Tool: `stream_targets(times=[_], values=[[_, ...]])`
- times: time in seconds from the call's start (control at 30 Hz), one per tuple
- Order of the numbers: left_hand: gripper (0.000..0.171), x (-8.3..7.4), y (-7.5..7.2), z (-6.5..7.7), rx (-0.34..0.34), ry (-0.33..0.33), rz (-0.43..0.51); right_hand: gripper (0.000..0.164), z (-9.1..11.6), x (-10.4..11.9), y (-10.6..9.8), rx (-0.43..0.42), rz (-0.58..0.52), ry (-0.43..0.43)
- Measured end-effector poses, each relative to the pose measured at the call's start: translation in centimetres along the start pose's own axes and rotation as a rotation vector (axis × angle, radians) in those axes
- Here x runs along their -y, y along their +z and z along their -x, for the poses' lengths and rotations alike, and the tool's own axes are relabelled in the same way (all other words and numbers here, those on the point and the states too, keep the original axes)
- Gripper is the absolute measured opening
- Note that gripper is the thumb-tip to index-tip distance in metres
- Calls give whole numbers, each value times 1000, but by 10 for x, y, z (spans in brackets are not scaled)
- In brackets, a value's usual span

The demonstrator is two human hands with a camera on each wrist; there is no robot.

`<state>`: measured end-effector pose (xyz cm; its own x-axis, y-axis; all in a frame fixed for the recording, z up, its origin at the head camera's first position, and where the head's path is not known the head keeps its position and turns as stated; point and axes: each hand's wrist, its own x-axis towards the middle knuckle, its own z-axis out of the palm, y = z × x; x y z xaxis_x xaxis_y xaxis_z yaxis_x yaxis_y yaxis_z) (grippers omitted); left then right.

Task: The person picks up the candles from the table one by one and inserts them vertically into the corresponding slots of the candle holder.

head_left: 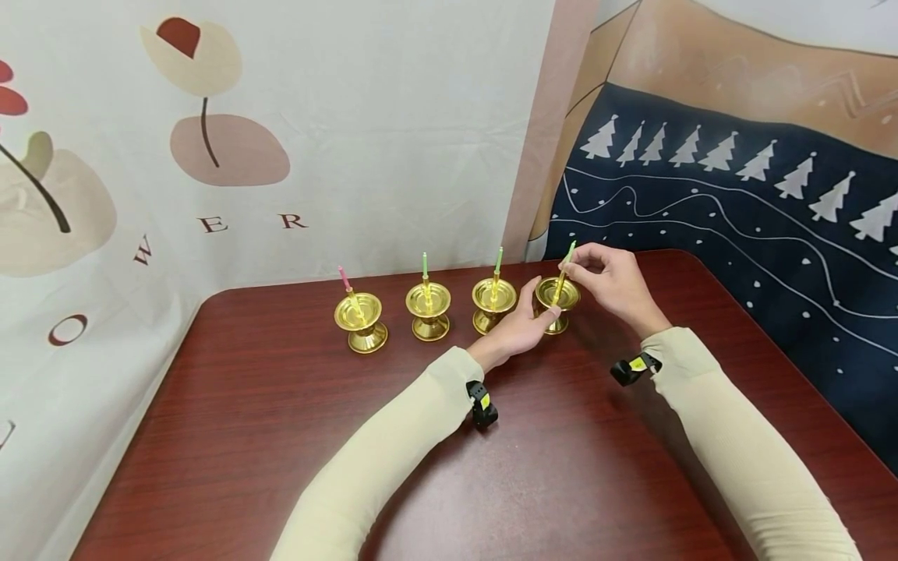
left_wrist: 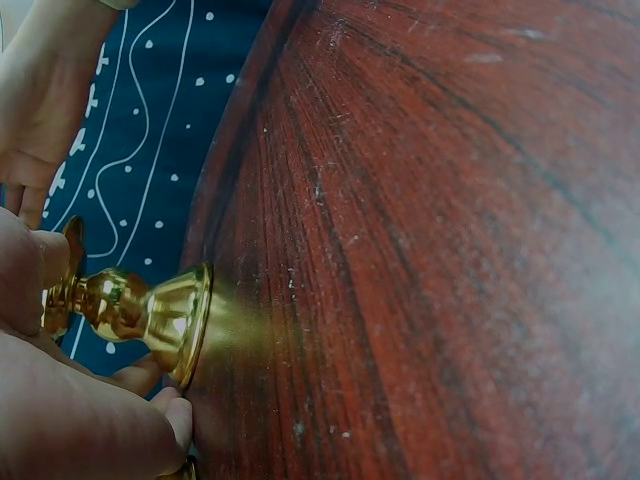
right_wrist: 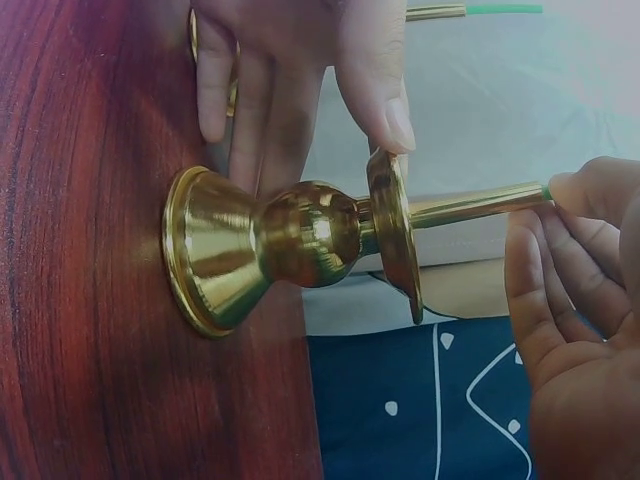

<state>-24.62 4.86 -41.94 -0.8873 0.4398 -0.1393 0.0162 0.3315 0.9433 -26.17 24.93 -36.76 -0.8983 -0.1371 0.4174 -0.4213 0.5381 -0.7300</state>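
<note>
At the right end of a row stands a gold candle holder [head_left: 556, 324] with a wide dish, round stem and flared foot [right_wrist: 205, 255]. My left hand [head_left: 517, 329] holds it from the left, thumb on the dish rim and the other fingers behind the stem. A thin green candle [head_left: 570, 249] leans slightly in the holder's gold tube [right_wrist: 475, 206]. My right hand [head_left: 617, 287] pinches this candle between thumb and fingertips, right at the tube's top; the fingers cover much of it in the right wrist view.
Leftward stand three similar gold holders: one with a green candle [head_left: 499, 259], one with another green candle [head_left: 424, 265], and one with a tilted pink candle [head_left: 344, 278]. They line the back of the dark red wooden table [head_left: 281, 436]. Printed cloths [head_left: 393, 156] hang behind it.
</note>
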Motion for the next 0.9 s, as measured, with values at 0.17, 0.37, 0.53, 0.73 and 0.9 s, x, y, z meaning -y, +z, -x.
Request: stream_targets(times=[0.17,0.37,0.53,0.73,0.9], values=[[77,0,-1,-1,5,-3,5,11,0,-2,2,7,-15,-7],[79,-1,0,-1,-3,-27,3,12,1,-3,3,13,-28,6],[84,4,-4,6,22,-34,-27,13,2,-7,4,24,-17,13],[81,14,-18,41,135,8,-144,16,8,-12,0,23,4,11],[69,23,-43,95,196,90,-251,19,19,-20,-9,31,32,33]])
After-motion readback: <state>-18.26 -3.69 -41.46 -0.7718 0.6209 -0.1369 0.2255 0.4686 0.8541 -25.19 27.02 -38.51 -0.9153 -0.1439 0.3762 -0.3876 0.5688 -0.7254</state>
